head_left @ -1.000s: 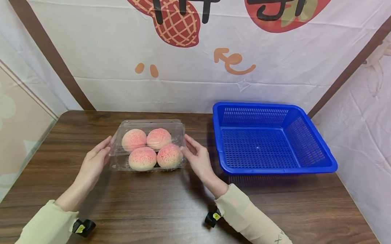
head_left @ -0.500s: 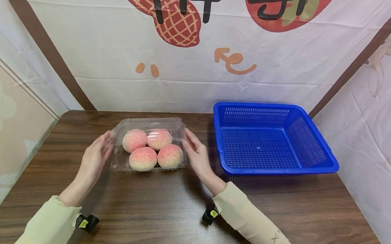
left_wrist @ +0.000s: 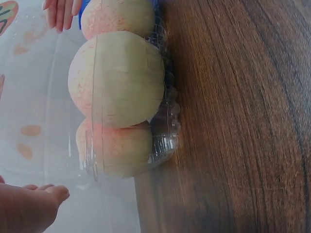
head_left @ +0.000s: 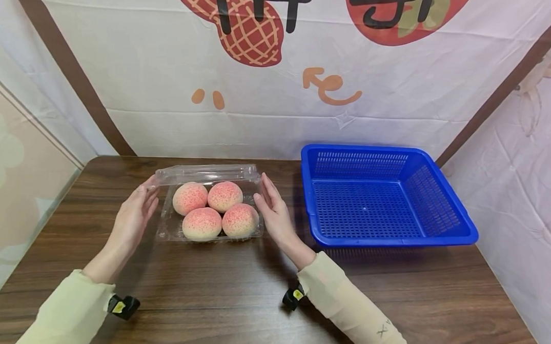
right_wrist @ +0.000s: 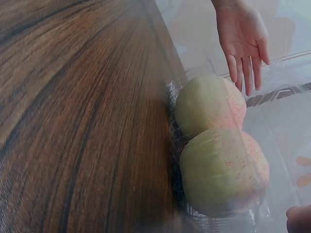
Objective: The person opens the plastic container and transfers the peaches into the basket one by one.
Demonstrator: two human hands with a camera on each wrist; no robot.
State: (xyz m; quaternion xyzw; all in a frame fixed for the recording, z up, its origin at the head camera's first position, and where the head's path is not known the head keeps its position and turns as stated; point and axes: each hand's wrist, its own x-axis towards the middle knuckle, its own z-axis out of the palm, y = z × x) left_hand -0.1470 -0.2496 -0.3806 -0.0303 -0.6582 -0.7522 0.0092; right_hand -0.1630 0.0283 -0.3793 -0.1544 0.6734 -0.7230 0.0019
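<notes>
A clear plastic clamshell box [head_left: 170, 229] on the table holds several pink-and-cream peaches [head_left: 201, 224]. Its hinged lid [head_left: 206, 173] is raised and tilted back at the far side. My left hand [head_left: 131, 214] is at the lid's left end, fingers extended at its corner. At the right end is my right hand [head_left: 276, 213], with straight fingers beside the lid and the thumb apart from them. From the right wrist, the left hand [right_wrist: 243, 41] shows its palm and outstretched fingers beyond the peaches [right_wrist: 218, 170]. The left wrist view shows the peaches [left_wrist: 116, 77] through the clear wall.
To the right stands a blue perforated plastic basket [head_left: 391, 241] with nothing in it. The dark wood-grain table [head_left: 207, 298] extends toward me. A white printed cloth [head_left: 273, 126] hangs right behind the table's far edge.
The lid has swung up and back, away from over the peaches. Both hands have moved slightly farther from me along with it, and their fingers have straightened. The basket has stayed put.
</notes>
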